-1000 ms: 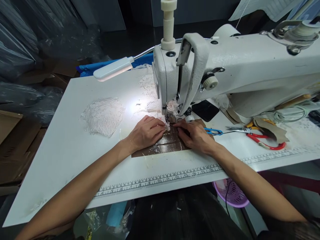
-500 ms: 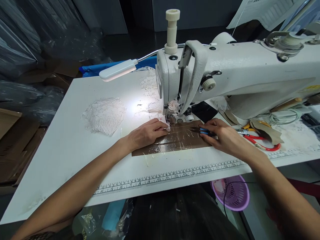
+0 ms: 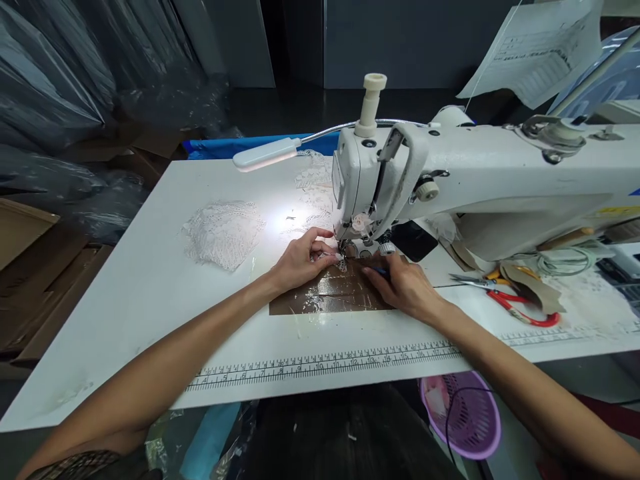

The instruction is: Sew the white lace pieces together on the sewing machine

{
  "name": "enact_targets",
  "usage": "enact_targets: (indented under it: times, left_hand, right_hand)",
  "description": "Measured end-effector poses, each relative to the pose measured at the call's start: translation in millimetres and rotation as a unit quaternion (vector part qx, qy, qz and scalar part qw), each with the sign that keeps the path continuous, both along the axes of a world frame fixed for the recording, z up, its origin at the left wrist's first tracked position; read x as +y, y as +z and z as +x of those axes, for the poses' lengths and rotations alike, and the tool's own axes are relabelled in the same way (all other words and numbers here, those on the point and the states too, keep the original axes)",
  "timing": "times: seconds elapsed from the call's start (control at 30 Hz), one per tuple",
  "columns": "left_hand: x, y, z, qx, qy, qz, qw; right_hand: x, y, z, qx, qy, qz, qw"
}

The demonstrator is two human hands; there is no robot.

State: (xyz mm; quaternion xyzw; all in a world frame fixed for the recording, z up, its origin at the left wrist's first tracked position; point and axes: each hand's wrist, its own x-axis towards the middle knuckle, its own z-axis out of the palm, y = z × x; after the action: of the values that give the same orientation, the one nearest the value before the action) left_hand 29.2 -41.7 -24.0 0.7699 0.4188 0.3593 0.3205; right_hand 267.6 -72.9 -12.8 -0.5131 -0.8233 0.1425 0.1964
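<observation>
My left hand [image 3: 304, 261] pinches a small piece of white lace [image 3: 342, 264] right by the needle of the white sewing machine [image 3: 360, 177]. My right hand [image 3: 407, 285] is closed around blue-handled thread snips [image 3: 382, 271], their dark tip pointing left toward the lace. Fingers cover most of the snips. Beneath both hands lies a shiny brown sheet [image 3: 325, 301], strewn with bits of thread.
A heap of white lace [image 3: 225, 233] lies left on the white table [image 3: 165, 280], below a lamp [image 3: 266, 155]. To the right are red-handled scissors [image 3: 525, 310] and a black phone [image 3: 414, 241]. A purple basket [image 3: 473, 427] stands below the table edge.
My right hand has moved left with the snips, bringing their tip up to the lace by the needle. My left fingers have lifted and curled around the lace. The view has shifted slightly.
</observation>
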Motion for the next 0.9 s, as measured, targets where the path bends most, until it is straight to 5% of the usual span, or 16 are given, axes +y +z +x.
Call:
enact_targets:
  times: [0.23,0.6,0.9]
  left_hand:
    - [7,-1.6,-5,-0.047,-0.019,-0.072,0.996]
    - [8,-0.8,-6,-0.057,-0.018,-0.165,0.985]
    - [8,3.2,-4,-0.064,-0.003,-0.179,0.982]
  right_hand:
    - [17,0.5,-31,-0.155,-0.035,0.027,0.987]
    - [17,-3.4,-45,-0.158,-0.039,0.004,0.987]
    - [26,-15.1,-50,-0.127,-0.037,0.108,0.985]
